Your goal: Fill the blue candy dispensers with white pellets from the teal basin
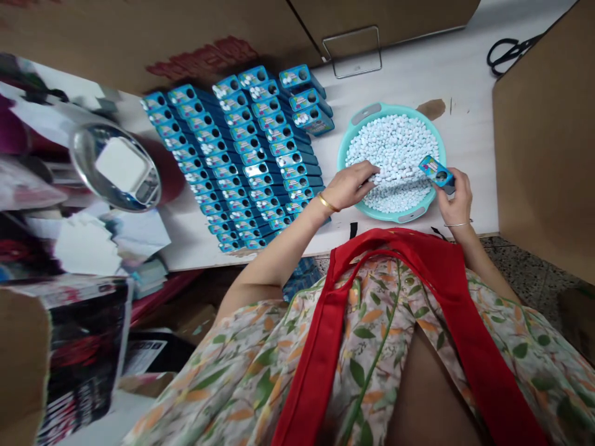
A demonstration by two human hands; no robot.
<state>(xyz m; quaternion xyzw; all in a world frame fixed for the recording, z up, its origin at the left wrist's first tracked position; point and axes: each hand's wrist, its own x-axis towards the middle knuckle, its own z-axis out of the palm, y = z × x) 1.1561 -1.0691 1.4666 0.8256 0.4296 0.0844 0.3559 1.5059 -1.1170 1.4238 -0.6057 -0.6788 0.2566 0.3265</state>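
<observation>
A turquoise basin with grey handle grips is filled with small white pellets. My left hand, with a gold bangle at its wrist, reaches over the basin's left rim. Its fingers are curled down at the pellets, and what is between them is hidden. My right hand grips a small blue box at the basin's right rim. The held box is tilted, and a round dark opening shows in its printed end.
Several rows of similar blue boxes stand left of the basin. Farther left, a metal bowl holds a white scale. Black scissors lie at the far right, near a cardboard panel. A wire stand lies behind the basin.
</observation>
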